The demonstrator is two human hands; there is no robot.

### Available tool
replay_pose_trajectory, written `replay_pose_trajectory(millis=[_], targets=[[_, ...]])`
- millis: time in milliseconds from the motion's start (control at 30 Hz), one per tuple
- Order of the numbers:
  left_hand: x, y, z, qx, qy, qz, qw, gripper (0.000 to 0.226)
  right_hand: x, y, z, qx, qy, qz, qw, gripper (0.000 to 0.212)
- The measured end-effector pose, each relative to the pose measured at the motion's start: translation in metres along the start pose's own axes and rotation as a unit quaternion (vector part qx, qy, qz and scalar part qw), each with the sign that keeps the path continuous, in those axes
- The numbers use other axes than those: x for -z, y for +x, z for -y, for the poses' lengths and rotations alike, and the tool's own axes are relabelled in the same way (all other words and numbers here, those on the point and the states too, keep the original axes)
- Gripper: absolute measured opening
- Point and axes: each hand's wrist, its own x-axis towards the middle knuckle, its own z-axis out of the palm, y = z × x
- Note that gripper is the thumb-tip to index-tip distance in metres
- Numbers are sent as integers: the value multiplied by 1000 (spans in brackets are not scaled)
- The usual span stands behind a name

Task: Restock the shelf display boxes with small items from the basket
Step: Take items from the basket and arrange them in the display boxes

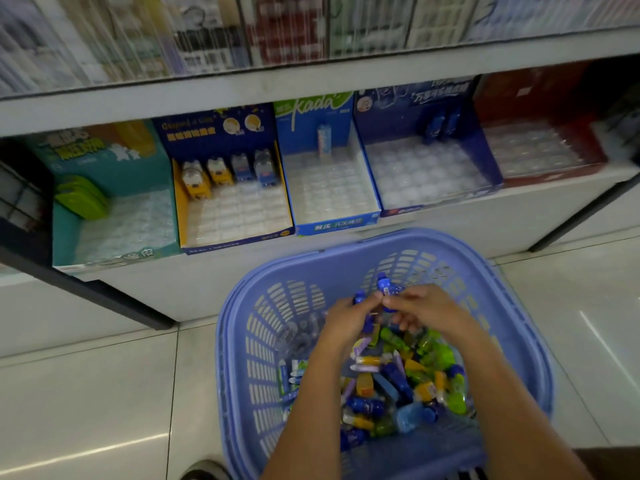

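A lilac-blue plastic basket with slatted walls [381, 252] stands on the pale glossy tiled floor [86, 393], just in front of the lowest white shelf [450, 220]. It holds a loose pile of small items in blue, green, yellow and purple [398, 386], heaped towards the near right side. Both forearms reach down into the basket from the near edge.

The two hands meet over the far end of the pile, fingertips touching each other. The left hand [346, 320] has its fingers curled round a small dark blue item [360, 300], only partly showing between finger and thumb. The right hand [420, 308] pinches a small blue capped item [387, 285], whose top sticks up above the fingertips. The rest of the pile lies below and nearer than the hands, under the wrists.

On the shelf beyond the basket stand five open cardboard display boxes side by side:
- a teal box [69, 230] with green pieces at its back,
- a navy and yellow box [181, 202] with one back row of four figures,
- a light blue box [367, 188] with one upright item,
- a dark blue box [485, 157] with two items at the back,
- a red box [533, 98].

Each has a clear moulded tray with most cells unfilled.
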Motion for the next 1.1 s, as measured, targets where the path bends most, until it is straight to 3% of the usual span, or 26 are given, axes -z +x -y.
replay_pose_trajectory(millis=[100,267,400,467,567,733,867,933,1033,1100], targets=[[-14,-18,-26,-50,-39,58,996,13,22,-33,26,81,-27,-31,996,27],[-34,-41,-66,-118,-20,71,990,15,49,-76,68,163,-103,-56,980,37],[-41,-52,-86,-169,-27,126,977,17,76,-91,86,218,0,-112,970,24],[-43,-54,-91,-174,-29,160,971,26,87,-94,98,244,33,-84,965,10],[-49,-51,-101,-179,-42,175,967,38,97,-94,112,267,-4,-19,964,13],[-60,-40,-119,-213,7,149,966,26,114,-76,125,247,33,-33,968,16],[-78,-26,-138,-217,-7,55,975,19,128,-49,129,249,135,-83,955,12],[-81,-19,-146,-191,-54,18,980,20,142,-27,133,274,165,-155,935,12],[-78,-11,-155,-140,-87,13,986,27,167,15,144,307,96,-288,902,22],[-79,-7,-156,-108,-70,12,992,31,178,40,152,318,34,-325,890,26]])
